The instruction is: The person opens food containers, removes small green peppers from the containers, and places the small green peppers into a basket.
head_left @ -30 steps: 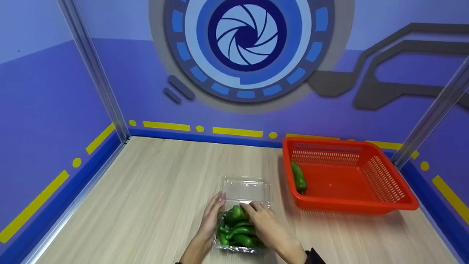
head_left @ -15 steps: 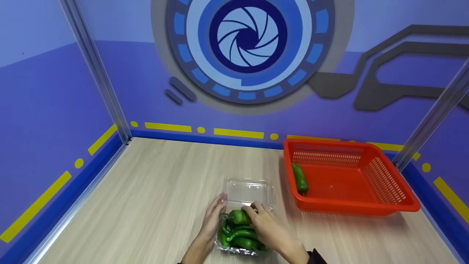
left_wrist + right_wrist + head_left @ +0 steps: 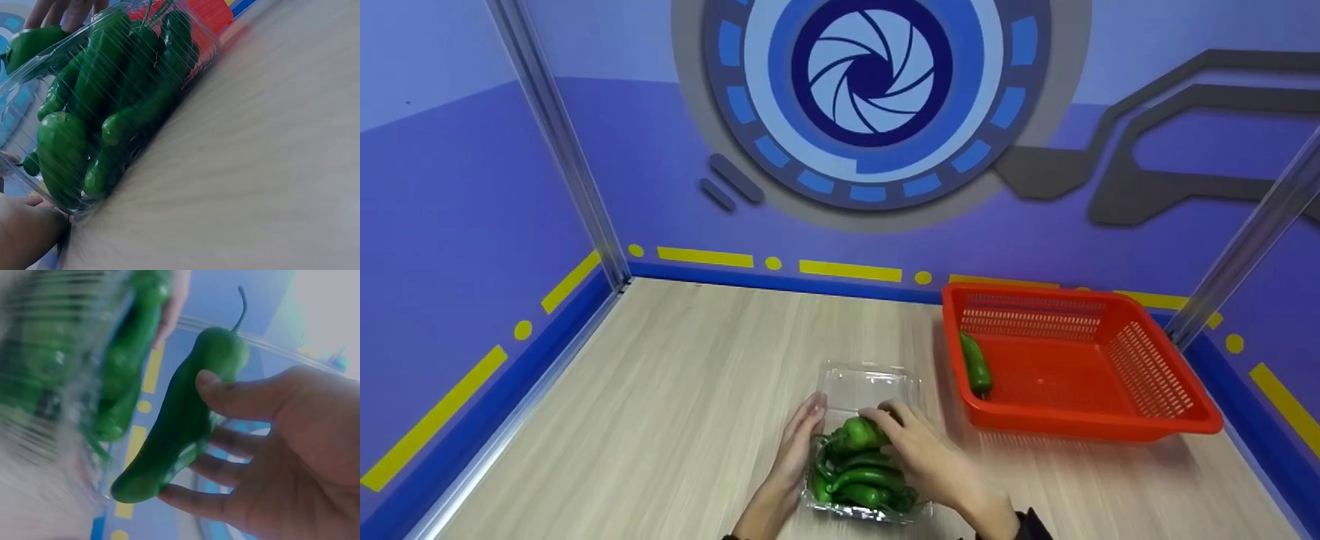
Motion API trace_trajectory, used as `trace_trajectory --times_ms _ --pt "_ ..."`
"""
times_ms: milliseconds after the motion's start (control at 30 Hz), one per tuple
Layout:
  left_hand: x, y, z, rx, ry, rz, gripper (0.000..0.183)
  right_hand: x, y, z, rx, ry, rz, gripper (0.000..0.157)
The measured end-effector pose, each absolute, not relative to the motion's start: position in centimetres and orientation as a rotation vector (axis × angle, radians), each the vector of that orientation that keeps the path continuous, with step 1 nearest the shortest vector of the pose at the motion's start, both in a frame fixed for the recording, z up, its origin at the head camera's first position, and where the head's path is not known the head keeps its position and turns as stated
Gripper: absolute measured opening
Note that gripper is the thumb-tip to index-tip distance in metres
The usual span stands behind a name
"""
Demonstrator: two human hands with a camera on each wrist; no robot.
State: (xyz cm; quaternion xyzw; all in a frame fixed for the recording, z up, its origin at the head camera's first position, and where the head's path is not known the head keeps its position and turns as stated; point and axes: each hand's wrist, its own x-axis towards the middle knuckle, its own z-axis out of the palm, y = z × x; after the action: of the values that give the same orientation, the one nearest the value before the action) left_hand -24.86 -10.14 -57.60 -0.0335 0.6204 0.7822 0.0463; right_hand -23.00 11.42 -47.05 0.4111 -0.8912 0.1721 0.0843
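A clear plastic clamshell box (image 3: 859, 514) holds several green chili peppers (image 3: 870, 477), its lid (image 3: 866, 384) folded back on the far side. My left hand (image 3: 793, 454) lies along the box's left wall with fingers extended, steadying it. In my right hand (image 3: 924, 454), over the box's far right part, one green chili pepper (image 3: 185, 402) is pinched between thumb and fingers. Its stem sticks up past the thumb in the right wrist view. From the left wrist view, that pepper sits above the box wall, apart from those inside.
To the right stands a red plastic basket (image 3: 1057, 412) with perforated sides; another green chili pepper (image 3: 976, 365) lies against its left wall. The wooden table (image 3: 682, 405) is bounded by blue printed panels (image 3: 780, 232) and metal posts (image 3: 562, 142).
My right hand has raised the pinched chili pepper slightly and shifted a little right and away, uncovering more peppers in the box. My left hand stays along the box's wall.
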Motion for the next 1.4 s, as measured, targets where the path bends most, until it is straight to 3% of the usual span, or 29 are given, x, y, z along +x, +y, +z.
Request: trace_trajectory --times_ms 333,1400 --pt "-24.9 -9.9 -57.8 -0.075 1.891 2.399 0.069 -21.6 12.6 -44.9 1.116 -2.651 0.443 0.067" --pt "-24.8 -10.2 -57.6 -0.102 1.934 2.390 0.065 -21.7 15.9 -41.1 0.854 -2.155 0.579 0.076"
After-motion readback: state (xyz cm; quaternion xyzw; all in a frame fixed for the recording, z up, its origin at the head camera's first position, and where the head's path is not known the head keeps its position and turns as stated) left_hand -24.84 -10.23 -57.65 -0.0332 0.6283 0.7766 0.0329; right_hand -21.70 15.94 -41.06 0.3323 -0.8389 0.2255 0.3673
